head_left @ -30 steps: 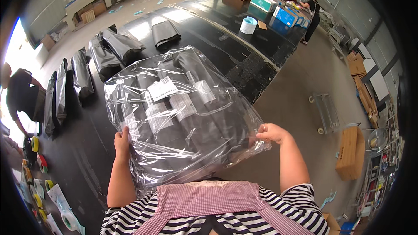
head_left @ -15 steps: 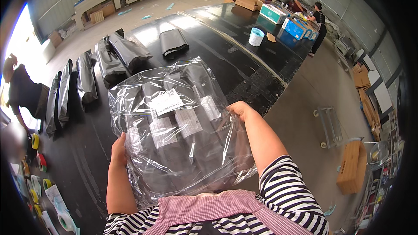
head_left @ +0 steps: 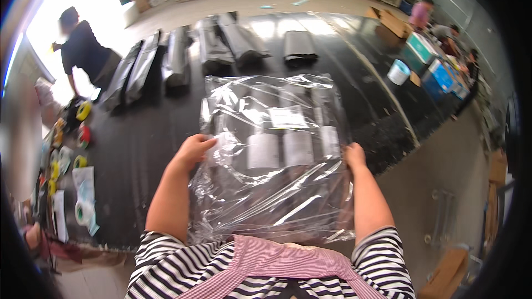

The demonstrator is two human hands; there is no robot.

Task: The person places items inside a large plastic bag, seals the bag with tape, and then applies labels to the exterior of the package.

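A large clear plastic bag point(head_left: 271, 182) is in front of me over the black table, its film wrinkled and shiny. Several dark rolled packs show through it side by side, each with a white label, and another white label point(head_left: 288, 117) sits above them. At the bag's left edge, my left hand point(head_left: 195, 150) grips the film with bent fingers. My right hand point(head_left: 354, 156) holds the opposite edge, its fingertips partly hidden by the bag. Glare hides parts of the contents.
Several grey plastic-wrapped bundles point(head_left: 177, 58) lie along the far side of the black table point(head_left: 138, 171), beside a folded grey piece point(head_left: 300, 45). Tape rolls point(head_left: 83, 111) lie at left. A white tub point(head_left: 398, 72) and boxes point(head_left: 441, 77) stand back right. People are at left and far right.
The view has turned left, so the bundles now appear further right. The bag is now squarer to me, its tilt gone. My left hand grips higher on its edge.
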